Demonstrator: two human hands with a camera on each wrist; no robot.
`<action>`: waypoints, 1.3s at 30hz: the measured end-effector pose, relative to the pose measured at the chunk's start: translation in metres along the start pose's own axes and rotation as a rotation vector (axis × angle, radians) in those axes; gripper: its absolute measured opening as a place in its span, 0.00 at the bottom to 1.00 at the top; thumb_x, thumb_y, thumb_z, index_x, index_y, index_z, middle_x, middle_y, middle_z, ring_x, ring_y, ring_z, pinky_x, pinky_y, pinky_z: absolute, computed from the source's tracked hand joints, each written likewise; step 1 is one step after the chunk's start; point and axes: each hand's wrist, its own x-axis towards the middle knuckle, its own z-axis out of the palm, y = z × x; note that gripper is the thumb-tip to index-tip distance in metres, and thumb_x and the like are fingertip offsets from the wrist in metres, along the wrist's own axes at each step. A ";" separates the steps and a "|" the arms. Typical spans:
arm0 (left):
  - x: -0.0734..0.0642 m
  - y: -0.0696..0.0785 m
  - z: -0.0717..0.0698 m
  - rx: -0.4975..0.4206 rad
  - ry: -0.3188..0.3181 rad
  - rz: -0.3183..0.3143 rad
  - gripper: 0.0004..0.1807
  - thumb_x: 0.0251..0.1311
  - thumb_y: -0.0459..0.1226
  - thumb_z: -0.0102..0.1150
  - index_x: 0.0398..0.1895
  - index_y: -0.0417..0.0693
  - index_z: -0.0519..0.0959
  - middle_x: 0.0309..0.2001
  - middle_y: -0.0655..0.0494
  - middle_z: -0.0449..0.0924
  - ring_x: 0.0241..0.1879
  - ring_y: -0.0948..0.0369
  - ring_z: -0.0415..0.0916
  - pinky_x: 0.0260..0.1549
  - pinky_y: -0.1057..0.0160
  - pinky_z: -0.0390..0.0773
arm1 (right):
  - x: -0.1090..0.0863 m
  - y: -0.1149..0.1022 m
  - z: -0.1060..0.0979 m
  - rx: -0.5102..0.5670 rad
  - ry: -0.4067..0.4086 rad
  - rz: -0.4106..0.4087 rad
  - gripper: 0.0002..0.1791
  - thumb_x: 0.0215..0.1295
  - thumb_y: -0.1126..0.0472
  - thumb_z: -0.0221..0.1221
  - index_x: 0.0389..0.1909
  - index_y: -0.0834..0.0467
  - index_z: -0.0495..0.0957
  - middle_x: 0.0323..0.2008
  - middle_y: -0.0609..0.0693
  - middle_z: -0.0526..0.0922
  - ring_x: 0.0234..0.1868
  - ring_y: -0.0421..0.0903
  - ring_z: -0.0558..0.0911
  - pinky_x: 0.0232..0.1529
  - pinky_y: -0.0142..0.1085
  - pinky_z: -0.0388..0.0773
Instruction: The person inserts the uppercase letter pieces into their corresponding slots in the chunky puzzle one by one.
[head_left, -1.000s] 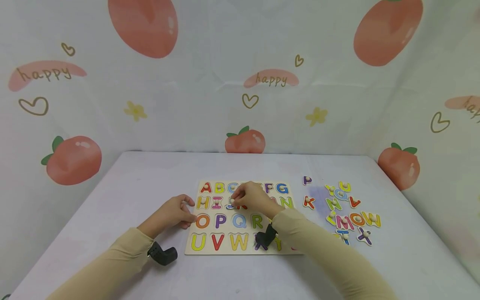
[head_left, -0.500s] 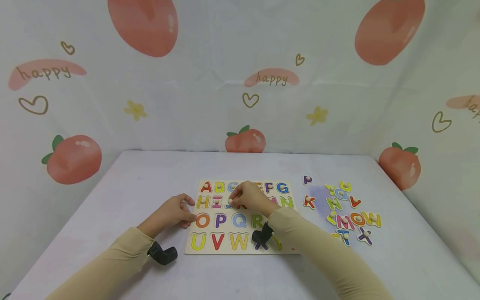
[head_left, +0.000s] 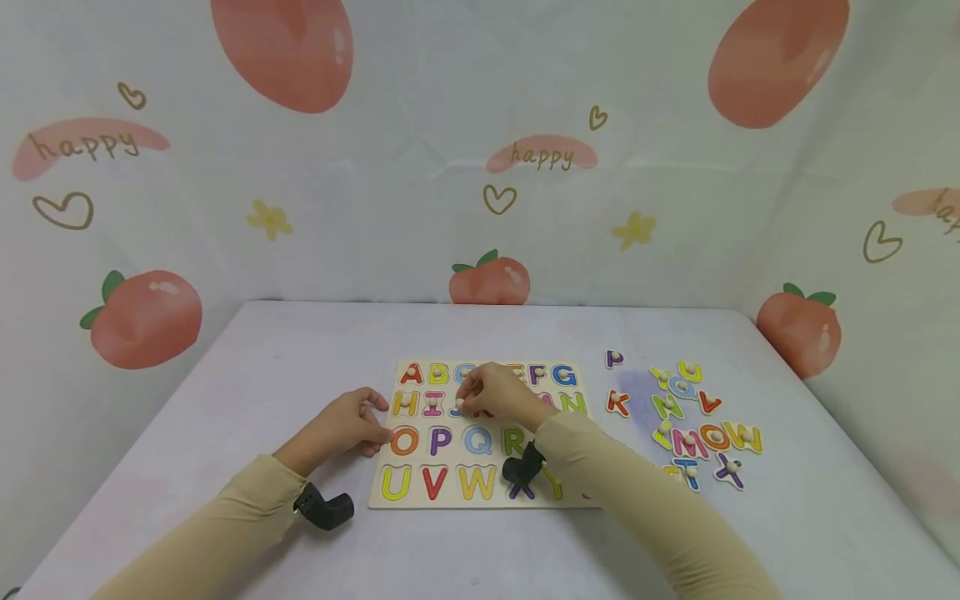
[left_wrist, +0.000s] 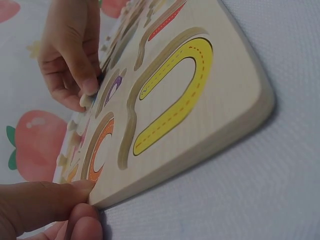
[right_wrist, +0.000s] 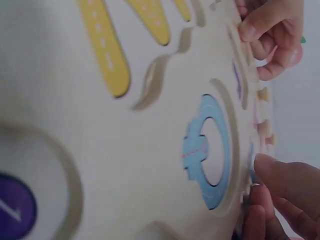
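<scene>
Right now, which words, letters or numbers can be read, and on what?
"happy" on the backdrop, twice whole, once cut off.
"A", "B", "F", "G", "H", "I", "N", "O", "P", "Q", "R", "U", "V", "W" on the board.
"P", "K", "Y", "U", "Q", "N", "V", "M", "O", "W", "T", "X" on loose pieces.
The rest: covered or unclear. Marks inside letters: too small.

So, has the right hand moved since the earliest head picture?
Yes, slightly: against the board in the head view, the right hand has shifted toward the person's left, bringing it nearer the I piece.
</scene>
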 end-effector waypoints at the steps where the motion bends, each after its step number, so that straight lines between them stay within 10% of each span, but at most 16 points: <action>1: 0.000 0.000 0.000 0.001 0.001 -0.001 0.27 0.49 0.31 0.71 0.51 0.37 0.69 0.24 0.51 0.78 0.19 0.63 0.74 0.21 0.69 0.79 | -0.001 0.000 -0.001 -0.004 -0.004 -0.001 0.05 0.58 0.61 0.67 0.33 0.54 0.82 0.26 0.47 0.77 0.25 0.41 0.73 0.25 0.28 0.69; 22: 0.000 -0.001 0.000 0.020 0.001 0.000 0.27 0.49 0.32 0.72 0.51 0.37 0.69 0.24 0.51 0.78 0.19 0.62 0.75 0.21 0.68 0.77 | -0.064 0.049 -0.114 0.070 0.150 -0.125 0.17 0.63 0.59 0.63 0.49 0.64 0.79 0.36 0.52 0.82 0.40 0.48 0.81 0.49 0.45 0.78; 31: -0.001 -0.001 -0.002 0.012 -0.008 0.014 0.27 0.50 0.32 0.71 0.51 0.36 0.69 0.24 0.52 0.78 0.19 0.63 0.74 0.22 0.68 0.78 | -0.093 0.087 -0.158 0.061 0.204 -0.003 0.22 0.65 0.55 0.61 0.55 0.64 0.75 0.40 0.52 0.82 0.45 0.57 0.79 0.51 0.45 0.77; 39: -0.001 -0.001 -0.001 0.015 -0.004 0.011 0.27 0.49 0.32 0.71 0.51 0.36 0.69 0.23 0.52 0.78 0.19 0.63 0.74 0.22 0.68 0.78 | -0.095 0.131 -0.156 0.012 0.155 0.089 0.21 0.64 0.56 0.62 0.53 0.64 0.77 0.39 0.51 0.81 0.42 0.48 0.79 0.45 0.37 0.77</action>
